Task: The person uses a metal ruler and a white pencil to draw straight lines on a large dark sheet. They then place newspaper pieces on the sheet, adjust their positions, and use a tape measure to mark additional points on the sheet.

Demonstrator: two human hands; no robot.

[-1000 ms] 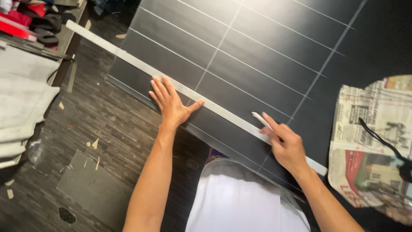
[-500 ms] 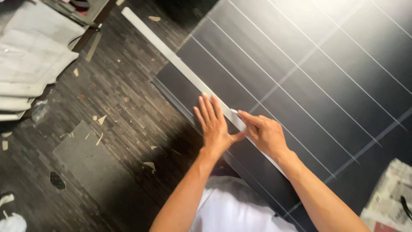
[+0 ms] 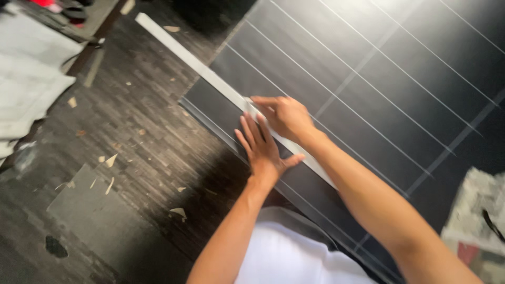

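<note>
A long pale straightedge [image 3: 205,73] lies diagonally across a large dark sheet [image 3: 368,79] ruled with thin white lines. My left hand [image 3: 263,150] rests flat on the sheet's near border, its fingers spread and their tips on the straightedge. My right hand [image 3: 286,117] sits just beyond it, crossing over the left. Its fingers are curled at the strip's far edge around a small white pen-like tool, which is mostly hidden.
The sheet lies on a dark wood-pattern floor [image 3: 131,142] strewn with small paper scraps [image 3: 110,160]. Pale folded cloth [image 3: 31,89] lies at the left, a flat grey card [image 3: 100,215] at the lower left, and crumpled newspaper [image 3: 476,210] at the right edge.
My right hand has slid left along the straightedge until it meets and crosses my left hand. The left hand stayed pressed flat. The view has shifted right along the sheet.
</note>
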